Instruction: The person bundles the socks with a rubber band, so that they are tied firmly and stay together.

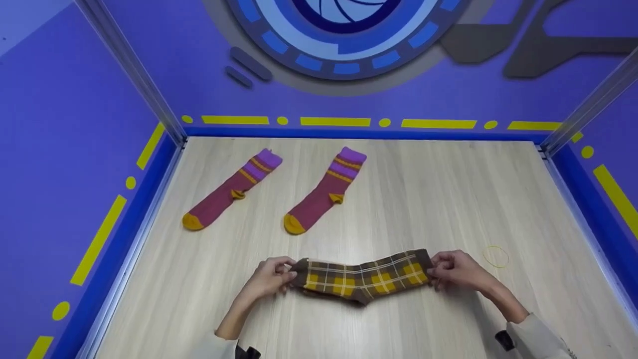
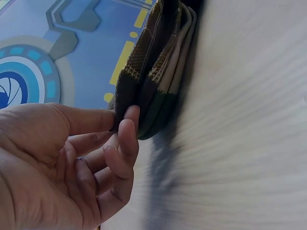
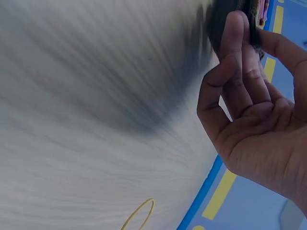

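Observation:
A brown and yellow plaid sock bundle point(image 1: 364, 276) is stretched between both hands low in the head view, its heel part pointing toward the person. The left hand point(image 1: 271, 275) pinches the dark toe end between thumb and fingers. At the other end the right hand point(image 1: 458, 270) pinches the dark cuff. In the left wrist view several fabric layers of the plaid socks point(image 2: 158, 72) hang beside the thumb and fingertips of the left hand point(image 2: 72, 163). The right wrist view has the right hand point(image 3: 259, 96) gripping a dark edge of the socks point(image 3: 223, 24).
Two maroon socks with purple cuffs and mustard toes, one at the left point(image 1: 214, 199) and one near the middle point(image 1: 319, 197), lie flat on the wooden table point(image 1: 423, 199). A thin yellow rubber band point(image 1: 485, 256) lies right of the right hand. Blue walls point(image 1: 319, 104) enclose the table.

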Demonstrator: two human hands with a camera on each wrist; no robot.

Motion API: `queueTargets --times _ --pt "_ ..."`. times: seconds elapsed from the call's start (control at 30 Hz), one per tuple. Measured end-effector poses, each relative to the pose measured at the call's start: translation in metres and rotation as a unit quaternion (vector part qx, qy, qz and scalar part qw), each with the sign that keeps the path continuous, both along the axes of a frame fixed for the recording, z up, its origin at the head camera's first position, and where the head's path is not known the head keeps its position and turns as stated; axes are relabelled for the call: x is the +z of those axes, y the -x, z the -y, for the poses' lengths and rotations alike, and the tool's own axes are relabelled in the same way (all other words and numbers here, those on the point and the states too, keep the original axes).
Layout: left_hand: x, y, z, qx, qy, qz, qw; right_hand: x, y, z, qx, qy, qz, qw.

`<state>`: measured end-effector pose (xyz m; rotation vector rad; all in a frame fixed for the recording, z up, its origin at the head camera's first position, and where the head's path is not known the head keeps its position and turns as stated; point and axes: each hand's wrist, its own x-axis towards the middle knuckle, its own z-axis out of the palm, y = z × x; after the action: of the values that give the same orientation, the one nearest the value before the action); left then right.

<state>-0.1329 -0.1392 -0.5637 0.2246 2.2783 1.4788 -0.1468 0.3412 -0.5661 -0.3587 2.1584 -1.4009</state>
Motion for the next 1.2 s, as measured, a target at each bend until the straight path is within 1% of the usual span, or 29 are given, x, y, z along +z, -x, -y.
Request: queueTargets --times 0.07,0.2,0.37,0.5,0.63,0.67,0.7,0.77,0.8,0.87,0.9,0.97,1.0,1.07,1.13,1.2 --pt "-0.001 0.001 0.001 -0.004 -0.002 0.001 1.0000 -0.001 0.000 0.001 -0.009 -0.001 0.005 0.9999" --pt "-0.001 0.004 0.003 -0.017 0.000 -0.005 0.9998 -0.002 0.001 0.002 -0.011 -0.003 0.013 0.9999" --pt "-0.003 0.005 0.005 -0.020 -0.002 -0.016 0.9997 0.000 0.004 0.002 -0.007 -0.008 0.005 0.9999" --pt "-0.005 0.005 0.005 -0.021 -0.014 -0.005 0.9997 0.002 0.008 0.002 -0.014 -0.026 0.004 0.9995" --pt "-0.004 0.007 0.008 -0.022 -0.028 0.005 0.9994 0.004 0.014 -0.001 -0.022 -0.055 -0.017 0.9981" --pt "0.001 0.007 0.009 -0.022 -0.030 0.005 0.9993 0.005 0.015 -0.002 -0.023 -0.060 -0.023 0.9977" --pt "0.001 0.009 0.011 -0.017 -0.030 0.005 0.9994 0.005 0.016 -0.003 -0.023 -0.063 -0.030 0.9973" --pt "0.002 0.014 0.017 0.000 -0.025 -0.007 0.9997 0.007 0.020 -0.005 -0.027 -0.070 -0.041 0.9964" --pt "0.003 0.017 0.020 0.014 -0.018 -0.013 0.9996 0.008 0.023 -0.006 -0.030 -0.070 -0.042 0.9962" --pt "0.006 0.023 0.029 0.055 0.010 -0.031 0.9979 0.010 0.027 -0.005 -0.032 -0.070 -0.045 0.9960" --pt "0.003 0.027 0.035 0.082 0.026 -0.042 0.9954 0.011 0.030 -0.004 -0.032 -0.070 -0.045 0.9960" --pt "0.008 0.033 0.046 0.133 0.050 -0.053 0.9884 0.015 0.036 0.000 -0.033 -0.076 -0.044 0.9956" --pt "0.010 0.036 0.051 0.158 0.059 -0.054 0.9842 0.018 0.040 0.003 -0.032 -0.077 -0.044 0.9955" --pt "0.015 0.042 0.061 0.192 0.071 -0.051 0.9775 0.022 0.049 0.013 -0.025 -0.082 -0.047 0.9952" --pt "0.018 0.047 0.072 0.212 0.073 -0.031 0.9739 0.027 0.059 0.026 -0.019 -0.090 -0.058 0.9940" --pt "0.019 0.052 0.082 0.223 0.077 -0.012 0.9718 0.030 0.072 0.042 -0.004 -0.094 -0.075 0.9927"
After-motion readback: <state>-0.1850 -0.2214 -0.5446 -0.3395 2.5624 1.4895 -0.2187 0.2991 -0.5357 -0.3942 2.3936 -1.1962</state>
